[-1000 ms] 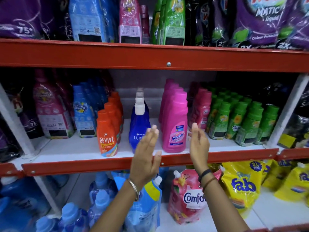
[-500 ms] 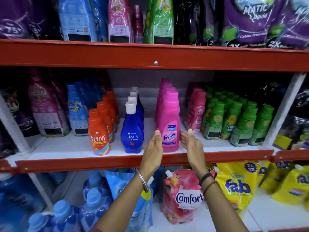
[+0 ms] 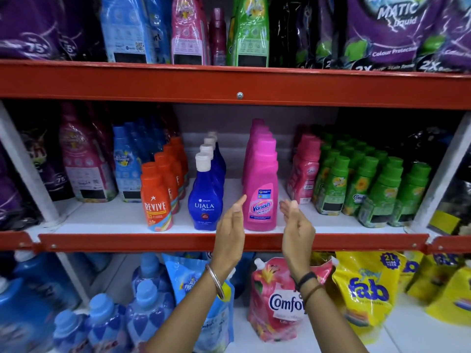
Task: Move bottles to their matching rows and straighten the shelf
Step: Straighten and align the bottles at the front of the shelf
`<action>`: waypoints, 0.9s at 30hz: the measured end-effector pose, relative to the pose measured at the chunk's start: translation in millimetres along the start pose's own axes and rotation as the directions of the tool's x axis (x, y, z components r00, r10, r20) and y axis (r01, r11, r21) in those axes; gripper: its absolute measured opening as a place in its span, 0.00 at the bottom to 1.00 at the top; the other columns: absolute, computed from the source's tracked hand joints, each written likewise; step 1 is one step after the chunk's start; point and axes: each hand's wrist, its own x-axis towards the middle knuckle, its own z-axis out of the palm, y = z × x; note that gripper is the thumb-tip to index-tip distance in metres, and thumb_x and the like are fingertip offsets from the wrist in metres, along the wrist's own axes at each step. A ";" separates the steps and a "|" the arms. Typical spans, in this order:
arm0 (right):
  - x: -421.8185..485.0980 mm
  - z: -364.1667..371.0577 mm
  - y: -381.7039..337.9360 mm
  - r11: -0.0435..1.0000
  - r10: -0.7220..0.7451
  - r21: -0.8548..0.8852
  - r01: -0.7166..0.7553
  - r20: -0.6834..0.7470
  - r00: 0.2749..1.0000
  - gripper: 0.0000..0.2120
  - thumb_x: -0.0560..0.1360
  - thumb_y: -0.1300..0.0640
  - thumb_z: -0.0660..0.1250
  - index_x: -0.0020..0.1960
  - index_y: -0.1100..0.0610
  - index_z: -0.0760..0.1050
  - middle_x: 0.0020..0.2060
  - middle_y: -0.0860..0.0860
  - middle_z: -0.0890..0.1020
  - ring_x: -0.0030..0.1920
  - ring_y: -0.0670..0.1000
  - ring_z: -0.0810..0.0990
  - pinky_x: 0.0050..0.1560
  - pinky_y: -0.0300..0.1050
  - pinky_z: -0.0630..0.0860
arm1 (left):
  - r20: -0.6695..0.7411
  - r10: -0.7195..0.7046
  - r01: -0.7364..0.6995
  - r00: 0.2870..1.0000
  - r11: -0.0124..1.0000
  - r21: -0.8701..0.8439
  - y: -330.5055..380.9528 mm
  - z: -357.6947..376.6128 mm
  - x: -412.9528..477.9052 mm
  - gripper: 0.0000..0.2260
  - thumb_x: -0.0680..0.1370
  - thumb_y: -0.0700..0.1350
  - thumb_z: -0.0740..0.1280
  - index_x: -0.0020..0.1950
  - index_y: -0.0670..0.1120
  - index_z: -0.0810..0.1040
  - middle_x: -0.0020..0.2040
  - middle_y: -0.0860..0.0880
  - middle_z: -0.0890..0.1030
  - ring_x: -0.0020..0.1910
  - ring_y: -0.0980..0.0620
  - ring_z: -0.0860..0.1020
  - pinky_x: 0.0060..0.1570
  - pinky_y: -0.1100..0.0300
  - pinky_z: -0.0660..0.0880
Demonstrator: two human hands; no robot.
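**A:** Head view: both hands up at the middle shelf [image 3: 127, 220]. Where's the pink bottle relative to them?

**B:** Front Vanish bottle [image 3: 261, 194] stands upright at the shelf's front edge, between the two hands. Left hand [image 3: 230, 230] just beside its left side, fingers straight and together, palm facing the bottle; fingertip looks about level with the label, can't tell if it touches. Right hand [image 3: 297, 225] just off its right side, fingers loosely curled, small gap visible. Neither hand gripping anything.

**A:** Neighbours?

**B:** Blue Ujala bottle [image 3: 205, 200] fronts its own row, immediately left of the left hand (white caps lined up behind it). Orange Revive bottle [image 3: 156, 197] heads the next row left. Right of the Vanish row: small pink bottles [image 3: 303, 171], then green bottles [image 3: 369, 184] in several rows. More pink Vanish bottles queue straight behind the front one.

**A:** Below?

**B:** Comfort pouch [image 3: 275, 299] under the right wrist, yellow Fab pouch [image 3: 367, 289] beside it.
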 end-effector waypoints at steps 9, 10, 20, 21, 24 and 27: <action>-54.0 70.5 -2.6 0.994 0.013 0.101 -0.051 0.349 0.937 0.27 0.71 0.34 0.55 0.67 0.43 0.66 0.70 0.48 0.71 0.70 0.44 0.69 0.73 0.48 0.64 | -0.386 0.009 0.021 0.922 0.997 0.073 -4.4 -55.5 -7.6 0.32 0.79 0.63 0.44 0.77 0.47 0.60 0.78 0.49 0.61 0.76 0.56 0.57 0.75 0.61 0.53; -52.7 81.7 -5.6 0.985 0.079 0.116 -0.126 0.346 0.935 0.30 0.70 0.32 0.55 0.69 0.44 0.64 0.72 0.49 0.69 0.72 0.45 0.67 0.74 0.50 0.62 | -0.359 -0.016 0.060 0.933 0.992 0.110 -3.6 -61.3 -3.0 0.32 0.79 0.64 0.43 0.78 0.47 0.57 0.78 0.49 0.59 0.77 0.55 0.55 0.76 0.58 0.51; -38.5 106.7 -11.6 0.935 0.232 0.182 -0.303 0.333 0.914 0.25 0.81 0.46 0.49 0.68 0.61 0.68 0.59 0.48 0.75 0.53 0.38 0.77 0.50 0.28 0.75 | -0.146 -0.029 0.057 0.989 0.979 0.195 -8.1 -84.3 14.8 0.44 0.71 0.76 0.37 0.73 0.51 0.68 0.67 0.49 0.77 0.66 0.51 0.73 0.67 0.50 0.69; -37.9 106.6 -11.9 0.933 0.233 0.193 -0.303 0.319 0.919 0.25 0.81 0.46 0.49 0.69 0.61 0.67 0.59 0.48 0.75 0.54 0.39 0.77 0.49 0.27 0.75 | -0.137 -0.022 0.048 0.990 0.980 0.192 -9.4 -84.9 15.1 0.43 0.71 0.76 0.38 0.73 0.51 0.68 0.67 0.50 0.77 0.66 0.52 0.73 0.67 0.51 0.69; -39.9 106.8 -20.2 0.939 0.211 0.199 -0.280 0.309 0.927 0.24 0.81 0.46 0.49 0.66 0.59 0.71 0.57 0.46 0.76 0.56 0.42 0.77 0.52 0.31 0.75 | -0.109 -0.021 0.041 0.994 0.982 0.183 -10.6 -87.8 16.1 0.41 0.73 0.75 0.39 0.73 0.51 0.68 0.66 0.50 0.77 0.66 0.53 0.73 0.67 0.49 0.70; -47.7 108.9 -22.0 0.961 0.160 0.184 -0.204 0.232 0.960 0.19 0.80 0.46 0.52 0.46 0.47 0.80 0.45 0.38 0.84 0.48 0.37 0.81 0.58 0.39 0.73 | -0.108 -0.009 0.030 0.994 0.981 0.192 -8.1 -91.1 13.1 0.39 0.75 0.72 0.42 0.74 0.49 0.66 0.71 0.49 0.73 0.70 0.52 0.69 0.71 0.50 0.65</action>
